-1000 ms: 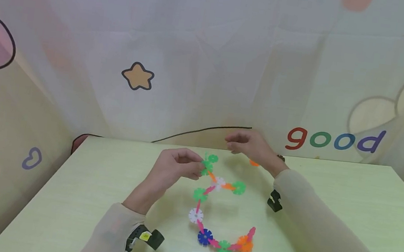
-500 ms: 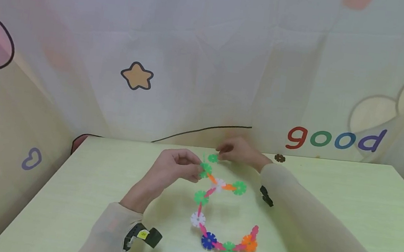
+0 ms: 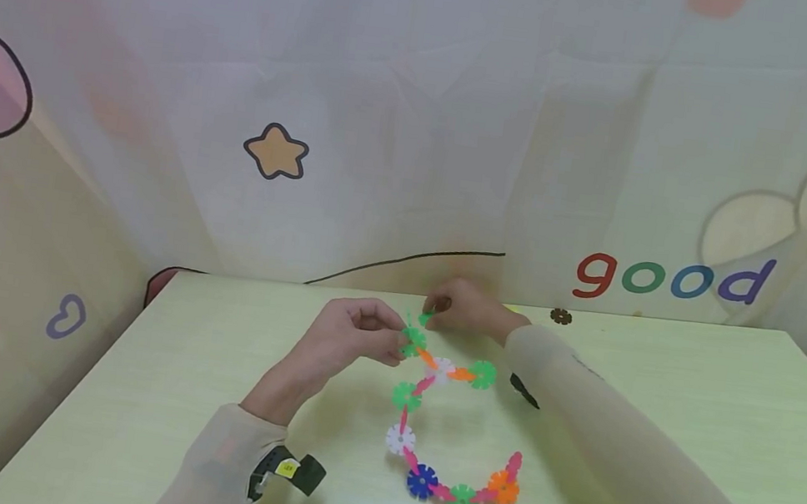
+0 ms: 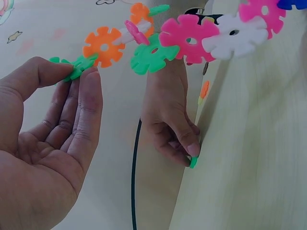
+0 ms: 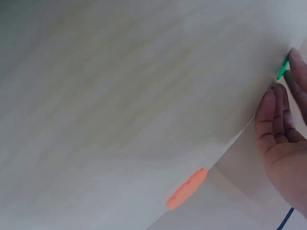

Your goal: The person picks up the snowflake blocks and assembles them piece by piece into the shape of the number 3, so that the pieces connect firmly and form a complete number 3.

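Note:
In the head view, my left hand (image 3: 355,334) pinches a green snowflake disc (image 3: 413,341) at the upper end of a linked chain. The chain curves down through white, green and blue discs (image 3: 422,481) to an orange disc (image 3: 504,489), with pink discs between. A short branch ends in another green disc (image 3: 482,375). Thumb and fingertips grip the end disc (image 4: 81,67) in the left wrist view. My right hand (image 3: 468,306) pinches a separate small green disc (image 4: 193,162) at the table's far edge; its fingers partly hide it.
A brown disc (image 3: 561,316) lies at the far edge of the pale table (image 3: 152,389), right of my right hand. The right wrist view shows a loose orange disc (image 5: 187,189) near that edge. A printed curtain (image 3: 390,116) stands behind.
My right hand has come down and left from above the far edge and taken hold of the loose green disc. The chain's lower part has swung slightly right; my left hand keeps its grip.

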The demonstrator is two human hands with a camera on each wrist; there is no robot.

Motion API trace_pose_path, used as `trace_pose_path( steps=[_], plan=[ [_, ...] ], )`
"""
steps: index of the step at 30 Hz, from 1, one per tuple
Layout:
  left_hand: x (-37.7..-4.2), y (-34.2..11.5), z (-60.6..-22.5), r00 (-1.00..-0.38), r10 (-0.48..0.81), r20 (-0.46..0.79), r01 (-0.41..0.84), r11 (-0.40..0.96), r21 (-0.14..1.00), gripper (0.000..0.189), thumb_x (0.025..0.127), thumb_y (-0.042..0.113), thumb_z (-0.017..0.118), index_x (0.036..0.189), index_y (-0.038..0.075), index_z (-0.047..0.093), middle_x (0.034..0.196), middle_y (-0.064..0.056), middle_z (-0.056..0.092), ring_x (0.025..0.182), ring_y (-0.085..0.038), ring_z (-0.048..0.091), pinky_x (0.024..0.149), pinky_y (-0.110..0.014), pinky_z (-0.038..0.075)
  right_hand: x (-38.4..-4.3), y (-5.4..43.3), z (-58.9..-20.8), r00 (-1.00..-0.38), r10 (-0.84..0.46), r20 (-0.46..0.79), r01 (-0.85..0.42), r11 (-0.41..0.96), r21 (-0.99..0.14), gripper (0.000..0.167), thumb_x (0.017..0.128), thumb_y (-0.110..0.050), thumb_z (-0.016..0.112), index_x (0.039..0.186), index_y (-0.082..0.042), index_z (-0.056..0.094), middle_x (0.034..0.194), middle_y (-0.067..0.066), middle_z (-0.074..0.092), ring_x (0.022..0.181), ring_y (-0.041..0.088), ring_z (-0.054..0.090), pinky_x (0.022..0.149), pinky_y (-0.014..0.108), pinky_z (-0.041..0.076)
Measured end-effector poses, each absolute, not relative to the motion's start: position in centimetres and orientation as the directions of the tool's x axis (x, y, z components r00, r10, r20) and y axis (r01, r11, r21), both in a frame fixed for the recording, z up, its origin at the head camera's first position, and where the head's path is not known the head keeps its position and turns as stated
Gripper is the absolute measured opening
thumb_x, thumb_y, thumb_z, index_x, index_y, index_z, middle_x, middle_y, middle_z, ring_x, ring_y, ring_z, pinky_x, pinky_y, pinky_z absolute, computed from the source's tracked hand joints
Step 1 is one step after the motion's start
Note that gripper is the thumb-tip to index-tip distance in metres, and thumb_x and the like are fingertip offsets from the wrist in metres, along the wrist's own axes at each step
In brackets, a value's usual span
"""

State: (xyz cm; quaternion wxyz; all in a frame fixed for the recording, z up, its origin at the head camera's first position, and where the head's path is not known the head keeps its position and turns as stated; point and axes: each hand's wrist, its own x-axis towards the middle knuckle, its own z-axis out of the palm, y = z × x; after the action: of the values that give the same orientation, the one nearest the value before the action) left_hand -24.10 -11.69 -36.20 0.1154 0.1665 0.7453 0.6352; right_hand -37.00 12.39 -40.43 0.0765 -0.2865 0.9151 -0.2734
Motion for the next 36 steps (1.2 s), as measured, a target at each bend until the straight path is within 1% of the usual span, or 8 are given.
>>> trace_pose_path(
  steps=[4, 9, 12, 16, 19, 24, 29, 36],
  plan=[
    [-24.2, -11.6, -36.3, -0.919, 0.393, 0.037, 0.094, 0.127, 0.987, 0.016, 0.099, 0.009, 0.074, 0.111, -0.001, 0.075, 0.092, 0.003, 0.081, 0.082, -0.018, 0.080, 0.096, -0.038, 0.069, -37.2, 12.6, -40.6, -0.830, -0.557, -0.004, -0.454, 0.682, -0.574, 0.019, 0.094, -0.008, 0.085, 0.109, 0.001, 0.077, 0.111, 0.015, 0.077, 0.106, 0.028, 0.069, 0.103, 0.043, 0.061],
    [-24.2, -11.5, -36.5, -0.925, 0.378, 0.041, 0.090, 0.114, 0.989, 0.018, 0.099, 0.009, 0.074, 0.114, -0.001, 0.075, 0.093, 0.002, 0.082, 0.084, -0.020, 0.082, 0.099, -0.039, 0.068, -36.6, 13.6, -40.2, -0.851, -0.525, -0.028, -0.384, 0.657, -0.648, 0.017, 0.095, -0.006, 0.082, 0.107, 0.003, 0.073, 0.106, 0.016, 0.076, 0.095, 0.022, 0.068, 0.086, 0.032, 0.061],
    [-24.2, -11.3, -36.7, -0.930, 0.365, 0.043, 0.086, 0.101, 0.991, 0.020, 0.099, 0.009, 0.075, 0.115, -0.002, 0.074, 0.095, 0.001, 0.082, 0.084, -0.018, 0.082, 0.099, -0.038, 0.068, -35.7, 14.3, -39.6, -0.861, -0.508, -0.010, -0.343, 0.595, -0.727, 0.015, 0.098, -0.004, 0.076, 0.110, 0.004, 0.073, 0.105, 0.017, 0.078, 0.090, 0.024, 0.073, 0.080, 0.030, 0.064],
    [-24.1, -11.0, -36.6, -0.936, 0.351, 0.037, 0.072, 0.087, 0.994, 0.020, 0.100, 0.010, 0.075, 0.116, -0.002, 0.075, 0.096, 0.000, 0.083, 0.082, -0.014, 0.081, 0.098, -0.037, 0.068, -34.0, 15.2, -38.2, -0.866, -0.494, 0.078, -0.339, 0.465, -0.818, 0.016, 0.103, -0.004, 0.071, 0.116, 0.005, 0.074, 0.109, 0.020, 0.079, 0.095, 0.033, 0.078, 0.088, 0.039, 0.069],
    [-24.0, -10.8, -36.6, -0.939, 0.343, 0.036, 0.067, 0.077, 0.995, 0.020, 0.100, 0.010, 0.075, 0.116, -0.002, 0.075, 0.095, 0.001, 0.083, 0.083, -0.014, 0.082, 0.096, -0.036, 0.069, -32.4, 15.6, -36.9, -0.873, -0.466, 0.141, -0.348, 0.395, -0.850, 0.016, 0.104, -0.008, 0.075, 0.117, 0.001, 0.075, 0.109, 0.017, 0.080, 0.098, 0.032, 0.078, 0.095, 0.043, 0.069],
    [-23.8, -10.5, -36.6, -0.943, 0.330, 0.035, 0.062, 0.071, 0.996, 0.019, 0.101, 0.011, 0.075, 0.117, -0.001, 0.076, 0.097, -0.001, 0.084, 0.088, -0.021, 0.084, 0.093, -0.035, 0.070, -30.0, 16.4, -35.4, -0.905, -0.390, 0.171, -0.320, 0.358, -0.877, 0.022, 0.104, -0.021, 0.078, 0.121, -0.007, 0.076, 0.108, 0.007, 0.081, 0.097, 0.022, 0.079, 0.098, 0.037, 0.066],
    [-23.5, -10.0, -36.8, -0.947, 0.315, 0.053, 0.075, 0.060, 0.995, 0.018, 0.102, 0.010, 0.075, 0.116, -0.002, 0.076, 0.098, -0.004, 0.084, 0.092, -0.030, 0.085, 0.091, -0.036, 0.070, -28.6, 16.8, -34.8, -0.922, -0.327, 0.210, -0.312, 0.301, -0.901, 0.025, 0.105, -0.020, 0.077, 0.125, -0.006, 0.073, 0.107, -0.002, 0.082, 0.094, 0.017, 0.080, 0.098, 0.033, 0.066],
    [-23.4, -9.5, -36.9, -0.951, 0.295, 0.093, 0.107, 0.032, 0.994, 0.019, 0.101, 0.010, 0.076, 0.114, -0.003, 0.077, 0.096, -0.002, 0.083, 0.082, -0.017, 0.082, 0.089, -0.035, 0.070, -27.1, 16.2, -33.8, -0.907, -0.309, 0.285, -0.360, 0.218, -0.907, 0.026, 0.105, -0.020, 0.077, 0.127, -0.006, 0.076, 0.101, -0.009, 0.080, 0.090, 0.016, 0.079, 0.094, 0.029, 0.067]
  ],
)
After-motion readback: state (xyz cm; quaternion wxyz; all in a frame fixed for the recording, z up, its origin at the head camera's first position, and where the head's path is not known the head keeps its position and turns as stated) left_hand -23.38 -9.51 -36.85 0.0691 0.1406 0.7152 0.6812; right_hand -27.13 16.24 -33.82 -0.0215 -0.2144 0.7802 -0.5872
